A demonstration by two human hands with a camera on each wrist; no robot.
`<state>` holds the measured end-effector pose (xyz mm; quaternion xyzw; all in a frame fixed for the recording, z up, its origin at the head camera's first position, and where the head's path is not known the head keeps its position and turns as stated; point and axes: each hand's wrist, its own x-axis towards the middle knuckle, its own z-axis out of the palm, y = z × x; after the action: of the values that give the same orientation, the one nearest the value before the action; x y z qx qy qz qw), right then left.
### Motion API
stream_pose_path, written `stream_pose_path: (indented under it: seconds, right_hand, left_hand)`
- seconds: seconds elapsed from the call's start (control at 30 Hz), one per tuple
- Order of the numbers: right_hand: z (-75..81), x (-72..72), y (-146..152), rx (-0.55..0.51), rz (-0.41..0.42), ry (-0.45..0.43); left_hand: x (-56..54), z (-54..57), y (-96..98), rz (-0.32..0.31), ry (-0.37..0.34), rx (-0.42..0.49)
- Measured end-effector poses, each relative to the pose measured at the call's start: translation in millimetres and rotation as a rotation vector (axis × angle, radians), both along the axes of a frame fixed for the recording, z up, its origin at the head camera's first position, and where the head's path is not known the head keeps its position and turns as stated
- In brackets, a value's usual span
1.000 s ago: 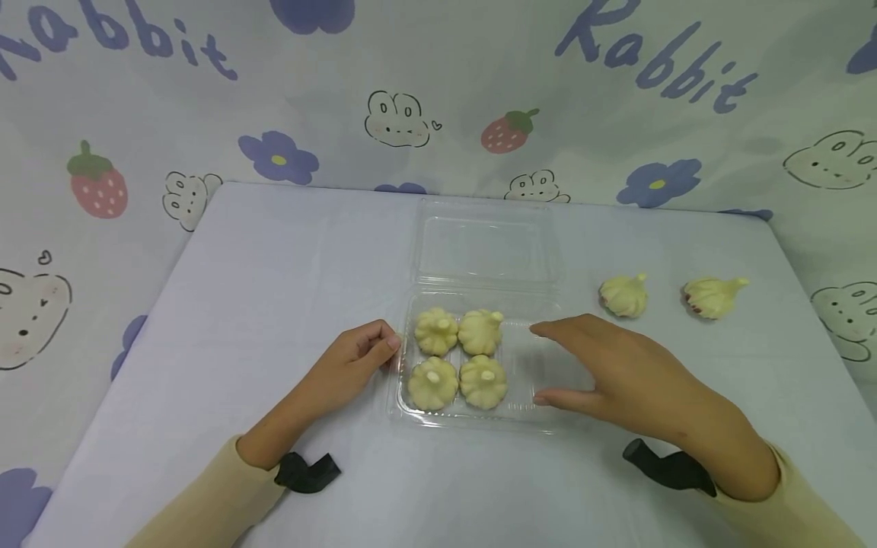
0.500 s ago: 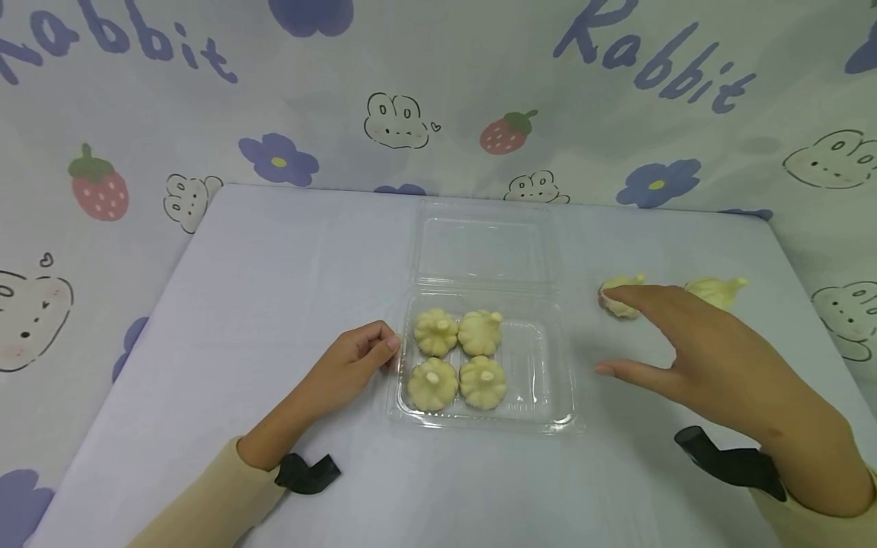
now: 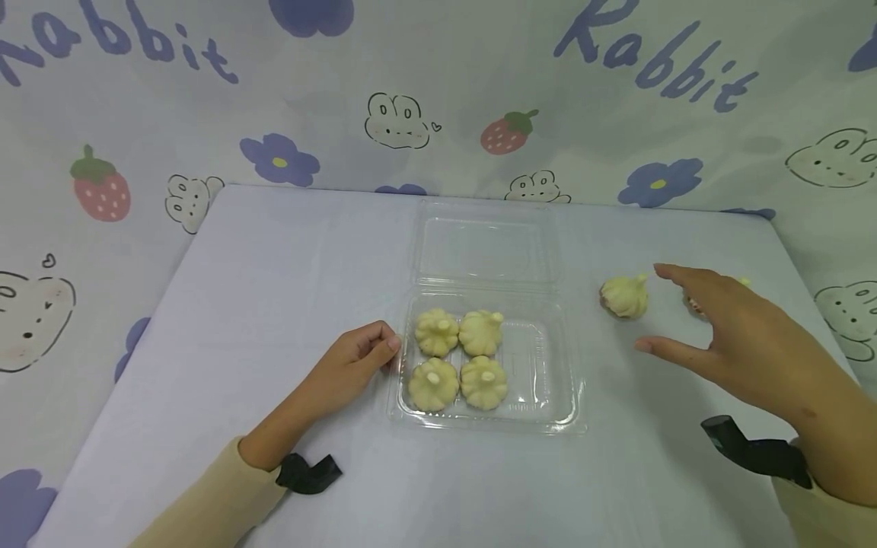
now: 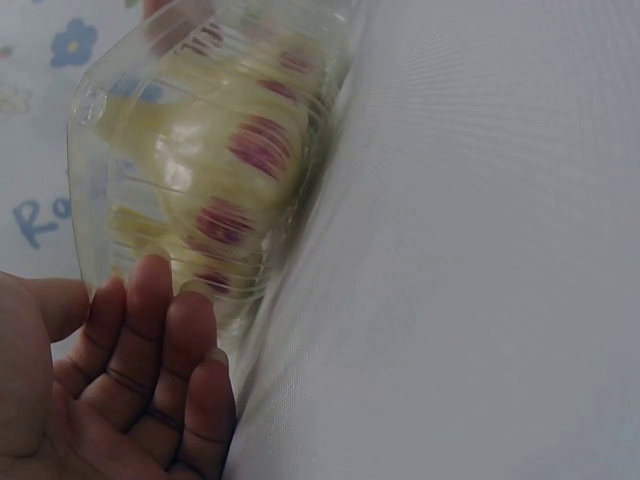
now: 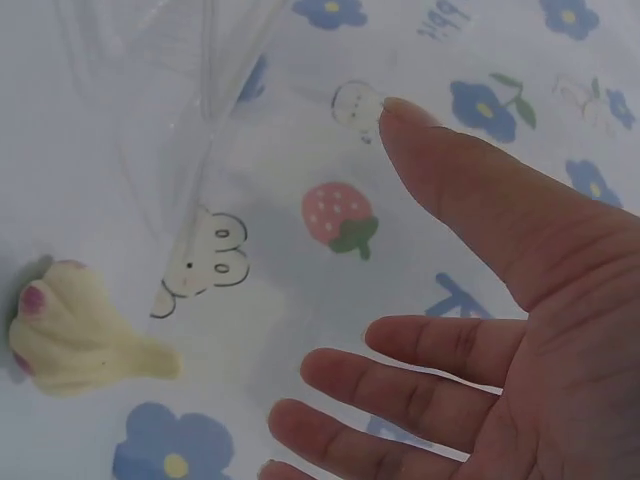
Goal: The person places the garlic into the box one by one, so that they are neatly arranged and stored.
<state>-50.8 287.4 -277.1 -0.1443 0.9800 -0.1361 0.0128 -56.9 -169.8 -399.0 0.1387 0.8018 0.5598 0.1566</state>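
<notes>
A clear plastic clamshell box (image 3: 537, 335) lies with its lid folded back in the head view. Several pale garlic bulbs (image 3: 434, 384) sit in its left and middle part. My left hand (image 3: 352, 365) pinches the box's left rim; the left wrist view has the thumb and fingertips (image 4: 150, 290) right at that edge. To the right, my right hand (image 3: 747, 346) hovers with thumb and fingers spread, holding nothing. A loose garlic bulb (image 3: 623, 297) lies just left of its fingertips, and a second bulb (image 3: 692, 304) is mostly hidden behind the hand.
Under everything is a white-covered table (image 3: 288, 259). Behind it hangs a patterned cloth (image 3: 452, 68) with rabbits, flowers and strawberries. The open lid (image 3: 486, 243) lies toward the table's back edge. Black bands (image 3: 308, 473) are worn at both wrists.
My right hand has moved right from over the box to beside the loose garlic bulbs, fingers spread throughout. The left hand and the box stay in place.
</notes>
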Motion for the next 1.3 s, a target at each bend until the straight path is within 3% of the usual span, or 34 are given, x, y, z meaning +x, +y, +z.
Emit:
stream_pose_path:
  seconds: [0.73,1.3]
  right_hand:
    - [-31.3,-42.4,43,-0.048,-0.095,-0.234]
    - [-64.4,-63.9,35,-0.081,-0.07,-0.241]
  left_hand:
    - [-0.8,1.6,0.7,-0.002,0.002,0.002]
    - [-0.5,0.1,0.2,0.001,0.005,-0.01]
